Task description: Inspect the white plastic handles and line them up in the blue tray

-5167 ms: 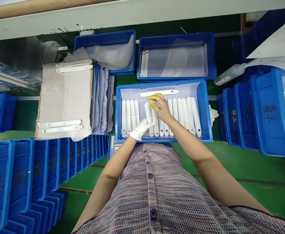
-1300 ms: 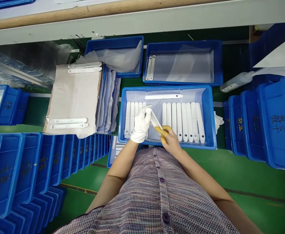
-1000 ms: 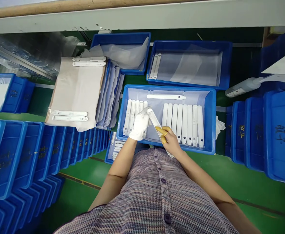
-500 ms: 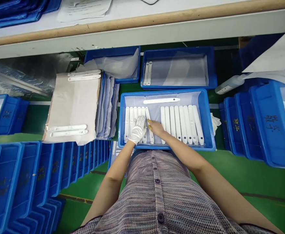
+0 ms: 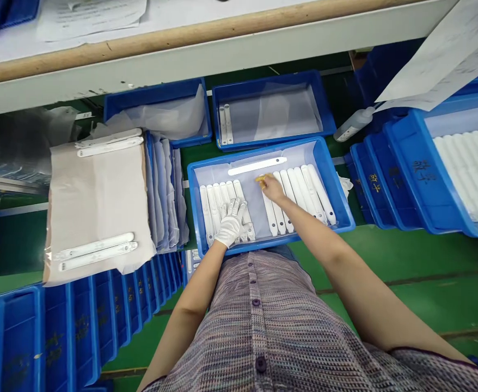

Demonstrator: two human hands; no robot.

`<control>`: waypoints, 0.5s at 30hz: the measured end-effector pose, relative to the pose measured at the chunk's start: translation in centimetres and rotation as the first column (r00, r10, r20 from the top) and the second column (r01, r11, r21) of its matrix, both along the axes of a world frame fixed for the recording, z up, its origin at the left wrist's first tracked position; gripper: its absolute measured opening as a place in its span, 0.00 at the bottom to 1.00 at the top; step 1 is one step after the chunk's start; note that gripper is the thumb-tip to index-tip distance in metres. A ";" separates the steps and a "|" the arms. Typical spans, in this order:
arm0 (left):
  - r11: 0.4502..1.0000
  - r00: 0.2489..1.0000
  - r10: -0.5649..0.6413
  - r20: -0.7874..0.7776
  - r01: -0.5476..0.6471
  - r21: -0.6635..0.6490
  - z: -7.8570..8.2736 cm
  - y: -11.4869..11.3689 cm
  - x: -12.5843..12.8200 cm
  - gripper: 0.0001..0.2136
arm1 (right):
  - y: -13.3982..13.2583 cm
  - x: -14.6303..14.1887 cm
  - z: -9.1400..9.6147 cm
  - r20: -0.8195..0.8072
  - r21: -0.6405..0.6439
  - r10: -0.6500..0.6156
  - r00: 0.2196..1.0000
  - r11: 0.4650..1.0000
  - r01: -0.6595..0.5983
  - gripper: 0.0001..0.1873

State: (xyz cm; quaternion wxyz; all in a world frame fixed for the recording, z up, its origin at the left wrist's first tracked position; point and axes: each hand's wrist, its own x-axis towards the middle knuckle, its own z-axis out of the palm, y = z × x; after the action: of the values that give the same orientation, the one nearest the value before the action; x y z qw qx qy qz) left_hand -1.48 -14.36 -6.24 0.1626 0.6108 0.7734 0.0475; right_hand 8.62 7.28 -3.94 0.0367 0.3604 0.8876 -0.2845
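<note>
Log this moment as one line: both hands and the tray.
Left hand: white glove, on white bars | Right hand: yellow finger cots, beside bars, over liner | Tray: blue

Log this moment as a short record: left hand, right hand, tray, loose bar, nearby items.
left hand: white glove, fingers spread on the left group of white bars
right hand: bare, yellow finger cots, beside the right group of white bars
tray: blue plastic tray, lined with clear film
loose bar: white bar lying crosswise at the tray's far side
nearby items: tan paper sheet to the left, squeeze bottle to the far right
</note>
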 end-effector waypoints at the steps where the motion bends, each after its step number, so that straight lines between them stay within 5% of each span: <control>1: 1.000 1.000 -0.002 0.004 0.002 -0.020 0.1 0.0 0.0 0.41 | 1.3 -0.1 0.0 0.000 0.032 -0.030 1.000 0.999 0.030 0.17; 8: 0.999 0.982 0.039 0.183 -0.037 -0.013 0.7 0.0 -0.9 0.41 | 3.7 -1.4 -0.8 0.005 0.077 -0.033 0.999 0.997 0.033 0.16; 12: 0.980 0.956 0.179 0.232 -0.194 0.045 2.1 1.0 -0.1 0.30 | 3.7 -1.8 1.6 -0.039 0.077 -0.030 0.999 0.996 0.033 0.21; 14: 0.917 0.841 0.278 0.464 -0.377 0.134 2.9 2.3 1.8 0.27 | 3.3 -1.4 3.6 -0.099 0.093 -0.005 0.995 0.996 0.014 0.22; 15: 0.879 0.711 0.282 0.644 -0.460 0.123 3.2 3.0 3.0 0.27 | 2.9 -0.9 4.5 -0.170 0.094 0.019 0.985 0.996 -0.003 0.22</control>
State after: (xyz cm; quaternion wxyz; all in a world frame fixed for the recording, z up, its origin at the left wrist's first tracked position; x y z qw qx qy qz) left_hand 1.52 -11.33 -3.02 0.3032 0.4089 0.7724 0.3798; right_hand 7.70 10.22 0.52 -0.0549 0.3311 0.9017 -0.2725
